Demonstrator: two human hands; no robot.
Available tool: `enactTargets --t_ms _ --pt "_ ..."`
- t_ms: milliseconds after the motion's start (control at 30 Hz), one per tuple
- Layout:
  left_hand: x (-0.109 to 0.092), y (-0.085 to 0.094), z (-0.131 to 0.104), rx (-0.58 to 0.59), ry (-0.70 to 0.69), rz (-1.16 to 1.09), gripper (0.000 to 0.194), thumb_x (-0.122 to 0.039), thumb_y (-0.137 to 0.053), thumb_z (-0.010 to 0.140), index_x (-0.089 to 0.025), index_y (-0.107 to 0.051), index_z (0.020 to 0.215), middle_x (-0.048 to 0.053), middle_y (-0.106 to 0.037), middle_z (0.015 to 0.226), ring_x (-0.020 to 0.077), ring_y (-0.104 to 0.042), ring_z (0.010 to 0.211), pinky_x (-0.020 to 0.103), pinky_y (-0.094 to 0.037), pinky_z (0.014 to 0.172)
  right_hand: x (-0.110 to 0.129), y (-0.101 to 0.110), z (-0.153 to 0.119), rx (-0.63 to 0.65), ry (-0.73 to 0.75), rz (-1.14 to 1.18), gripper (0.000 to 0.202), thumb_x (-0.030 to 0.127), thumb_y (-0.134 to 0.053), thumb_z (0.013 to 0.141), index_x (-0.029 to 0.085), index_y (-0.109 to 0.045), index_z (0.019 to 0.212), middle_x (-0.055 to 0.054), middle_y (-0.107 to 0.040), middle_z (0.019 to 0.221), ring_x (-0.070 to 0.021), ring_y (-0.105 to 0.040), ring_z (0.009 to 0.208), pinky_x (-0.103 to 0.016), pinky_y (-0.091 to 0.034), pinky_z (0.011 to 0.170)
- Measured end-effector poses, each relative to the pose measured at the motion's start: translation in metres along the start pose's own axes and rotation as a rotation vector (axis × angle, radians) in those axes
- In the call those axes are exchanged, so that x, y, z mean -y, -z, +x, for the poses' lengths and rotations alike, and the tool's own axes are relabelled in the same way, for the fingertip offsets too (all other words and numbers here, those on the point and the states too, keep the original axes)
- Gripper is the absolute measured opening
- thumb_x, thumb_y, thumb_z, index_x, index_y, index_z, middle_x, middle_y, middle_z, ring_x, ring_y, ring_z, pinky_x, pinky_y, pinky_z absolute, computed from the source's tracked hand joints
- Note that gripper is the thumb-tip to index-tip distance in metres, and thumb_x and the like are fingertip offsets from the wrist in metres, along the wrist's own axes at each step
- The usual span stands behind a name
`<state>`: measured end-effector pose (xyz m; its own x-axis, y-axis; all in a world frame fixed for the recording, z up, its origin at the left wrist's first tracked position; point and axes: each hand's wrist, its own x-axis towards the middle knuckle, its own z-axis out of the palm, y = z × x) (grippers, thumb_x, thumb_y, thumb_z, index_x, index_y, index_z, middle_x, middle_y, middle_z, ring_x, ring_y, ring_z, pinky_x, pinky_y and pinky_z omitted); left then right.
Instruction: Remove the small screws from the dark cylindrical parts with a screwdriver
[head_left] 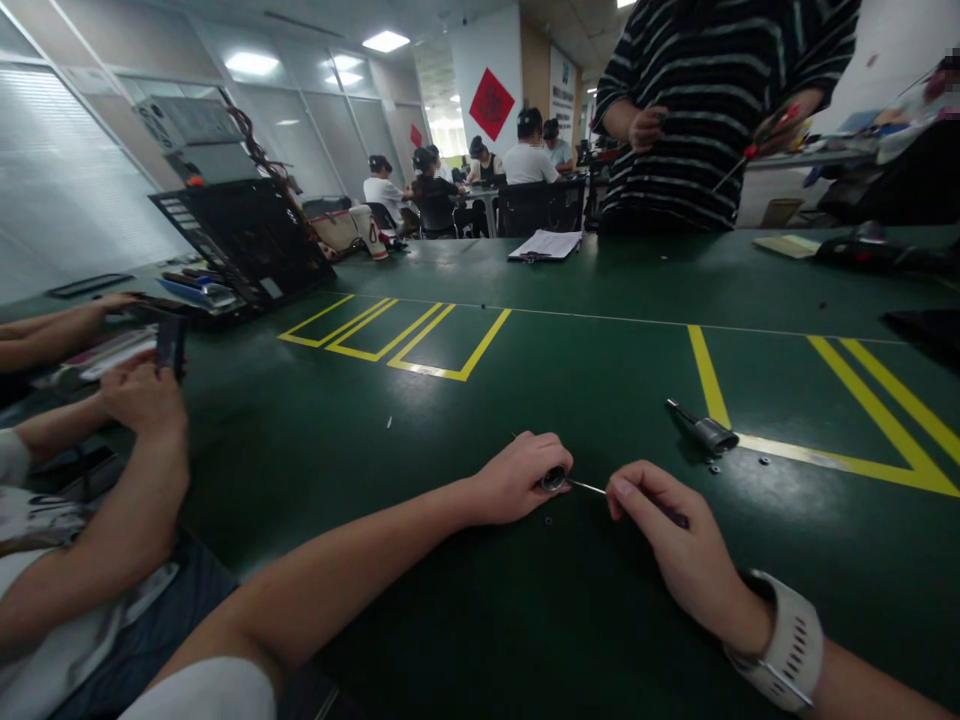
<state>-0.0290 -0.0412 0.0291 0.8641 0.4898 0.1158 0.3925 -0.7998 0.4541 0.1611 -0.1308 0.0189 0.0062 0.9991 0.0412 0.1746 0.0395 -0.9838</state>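
Observation:
Low over the green table, my left hand [521, 478] is closed around a small dark cylindrical part with a round metal end [553, 479] facing right. Most of that part is hidden by the fingers. My right hand [664, 520] grips a screwdriver [589, 487], its thin shaft pointing left at the part; whether the tip touches it I cannot tell. The dark handle shows below the palm. Beyond my right hand lies a similar dark cylindrical part [709, 433] with a narrow metal tip. Small nuts [764, 461] rest beside it, and a tiny ring [548, 520] is below my left hand.
Yellow tape outlines [427, 370] mark the green table [360, 570]. A clipboard with papers [546, 245] lies near the far edge. An opened computer case [244, 235] stands at left. Another person's hands [146, 395] are to the left; a person in stripes [675, 120] stands opposite, holding a red-handled screwdriver.

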Motion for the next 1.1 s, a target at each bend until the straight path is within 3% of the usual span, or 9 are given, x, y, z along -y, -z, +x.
enactTargets --t_ms 333,467,667,867,1100 --pt "0.002 0.001 0.0 -0.009 0.011 -0.017 0.008 -0.02 -0.054 0.085 -0.017 -0.047 0.086 0.002 -0.053 0.087 0.0147 -0.049 0.083 0.026 -0.036 0.075 -0.001 0.0 0.013 0.006 -0.183 0.424 0.021 0.037 -0.055 0.083 0.02 -0.06 0.07 0.0 -0.055 0.067 -0.0164 -0.048 0.067 -0.031 -0.036 0.066" --pt "0.002 0.001 0.001 -0.01 0.016 -0.023 0.008 -0.021 -0.054 0.085 -0.017 -0.047 0.086 0.002 -0.053 0.087 0.0146 -0.049 0.083 0.026 -0.035 0.075 -0.001 -0.001 0.011 -0.013 -0.162 0.418 0.021 0.037 -0.055 0.083 0.021 -0.06 0.071 0.001 -0.055 0.068 -0.0164 -0.048 0.067 -0.031 -0.035 0.065" --pt "0.0 0.005 0.001 0.031 0.019 -0.016 0.007 -0.022 -0.053 0.085 -0.017 -0.047 0.087 0.002 -0.054 0.089 0.0146 -0.049 0.083 0.027 -0.034 0.073 -0.006 0.0 0.006 -0.004 -0.081 0.228 0.025 0.039 -0.052 0.086 0.021 -0.06 0.072 0.001 -0.053 0.068 -0.0164 -0.048 0.07 -0.031 -0.034 0.066" --pt "0.001 0.006 0.001 0.046 0.026 -0.015 0.007 -0.022 -0.053 0.085 -0.017 -0.048 0.087 0.003 -0.054 0.09 0.0147 -0.049 0.083 0.027 -0.034 0.074 0.0 0.0 0.013 -0.025 -0.191 0.382 0.024 0.039 -0.057 0.081 0.019 -0.06 0.067 -0.001 -0.055 0.066 -0.017 -0.048 0.065 -0.031 -0.036 0.064" --pt "0.001 0.006 0.0 0.05 0.036 -0.03 0.007 -0.021 -0.054 0.085 -0.017 -0.048 0.087 0.003 -0.054 0.09 0.0155 -0.049 0.085 0.028 -0.035 0.075 0.005 0.001 0.013 -0.065 -0.203 0.463 0.023 0.036 -0.061 0.076 0.019 -0.061 0.062 -0.002 -0.054 0.061 -0.0159 -0.047 0.06 -0.03 -0.037 0.058"
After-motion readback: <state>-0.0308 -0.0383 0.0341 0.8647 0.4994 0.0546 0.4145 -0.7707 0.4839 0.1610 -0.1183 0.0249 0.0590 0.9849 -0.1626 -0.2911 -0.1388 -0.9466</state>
